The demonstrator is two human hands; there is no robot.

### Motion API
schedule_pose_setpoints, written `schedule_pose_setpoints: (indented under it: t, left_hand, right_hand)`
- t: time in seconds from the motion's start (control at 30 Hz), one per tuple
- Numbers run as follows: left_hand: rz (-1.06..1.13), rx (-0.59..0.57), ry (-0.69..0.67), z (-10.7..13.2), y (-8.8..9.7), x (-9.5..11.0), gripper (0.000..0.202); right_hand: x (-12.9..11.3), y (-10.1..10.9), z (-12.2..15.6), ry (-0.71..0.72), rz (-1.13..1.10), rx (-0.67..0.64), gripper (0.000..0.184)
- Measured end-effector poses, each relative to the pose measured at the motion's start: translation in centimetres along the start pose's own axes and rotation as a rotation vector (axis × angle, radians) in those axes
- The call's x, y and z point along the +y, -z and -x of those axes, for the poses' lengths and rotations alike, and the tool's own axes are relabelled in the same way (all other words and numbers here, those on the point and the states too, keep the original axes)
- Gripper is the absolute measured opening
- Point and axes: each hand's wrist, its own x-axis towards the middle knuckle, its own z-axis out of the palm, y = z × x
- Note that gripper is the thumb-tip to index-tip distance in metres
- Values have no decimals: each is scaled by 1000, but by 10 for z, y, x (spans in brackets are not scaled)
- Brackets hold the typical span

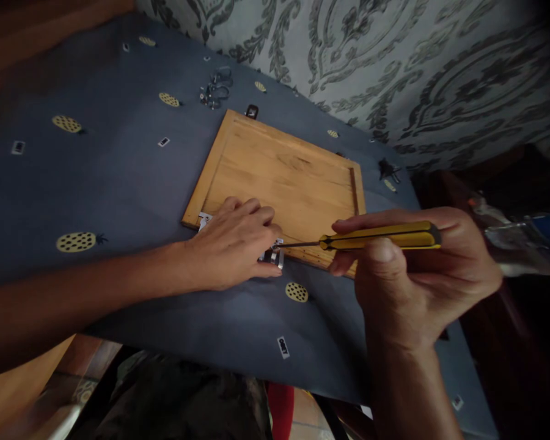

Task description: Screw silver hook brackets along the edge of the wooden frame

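A wooden panel [279, 168] with a raised frame lies flat on a blue cloth. My left hand [236, 241] rests on the panel's near edge, fingers curled, pinching a small metal fitting [275, 255] against the wood. My right hand [417, 269] is closed round a screwdriver [380, 237] with a yellow and black handle. Its thin shaft points left, and the tip meets the metal fitting beside my left fingertips.
The blue cloth [96, 177] with yellow pineapple prints covers the table. A small heap of metal hardware [216, 88] lies at the far side, more small dark parts [388, 170] sit right of the panel. Patterned grey fabric [394, 61] hangs behind. The table edge runs near my body.
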Motion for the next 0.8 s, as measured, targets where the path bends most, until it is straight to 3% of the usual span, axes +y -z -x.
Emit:
schedule_pose_setpoints:
  t: [0.13,0.27,0.43,0.7,0.8]
  left_hand:
    - [1,40,-16,1,-2,-1,35]
    - [2,43,-17,1,-3,-2,34]
    - [-10,44,-23,1,-3,-2,36]
    - [-4,28,-17,1,-2,-2,36]
    - [-6,40,-19,2,-2,-2,34]
  right_hand:
    - [0,2,2,-10,11,-22,25]
    - [-4,1,1,12,40,-3,14]
    - [-4,-5,4,67,86,48,16]
    - [6,-10,4,237,127,373,28]
    - [5,-11,2,245,138,344,25]
